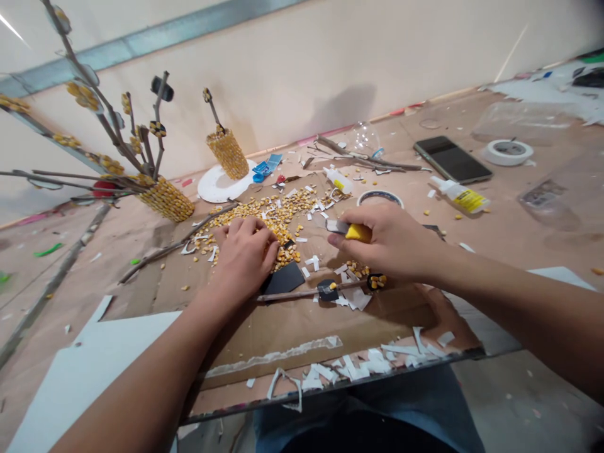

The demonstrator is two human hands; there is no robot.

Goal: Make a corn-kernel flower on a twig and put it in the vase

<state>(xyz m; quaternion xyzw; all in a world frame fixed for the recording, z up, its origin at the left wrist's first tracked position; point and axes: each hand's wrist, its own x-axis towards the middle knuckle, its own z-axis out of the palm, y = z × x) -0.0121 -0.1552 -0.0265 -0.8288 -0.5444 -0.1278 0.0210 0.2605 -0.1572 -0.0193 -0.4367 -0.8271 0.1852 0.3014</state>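
I have the yellow utility knife (359, 233) clamped in the right hand (384, 238), thumb and fingers closed around it, its grey metal end pointing left above the white paper scraps (311, 261). Below it lies a twig (287, 296); partway along sits a black square (329, 290) with 1 kernel on it, and near the right end a black disc (374, 282) carries several.

I see the left hand (246, 247) palm down with fingers curled over the edge of the corn kernels (283, 207); I cannot tell whether they close on anything. Just beside that hand is a piece of black card (284, 279).

Behind the right hand I get a roll of tape (380, 196), then 2 glue bottles (465, 196) and a phone (452, 158). At the far left, 2 corn-covered pots (168, 199) hold branches (147, 151).
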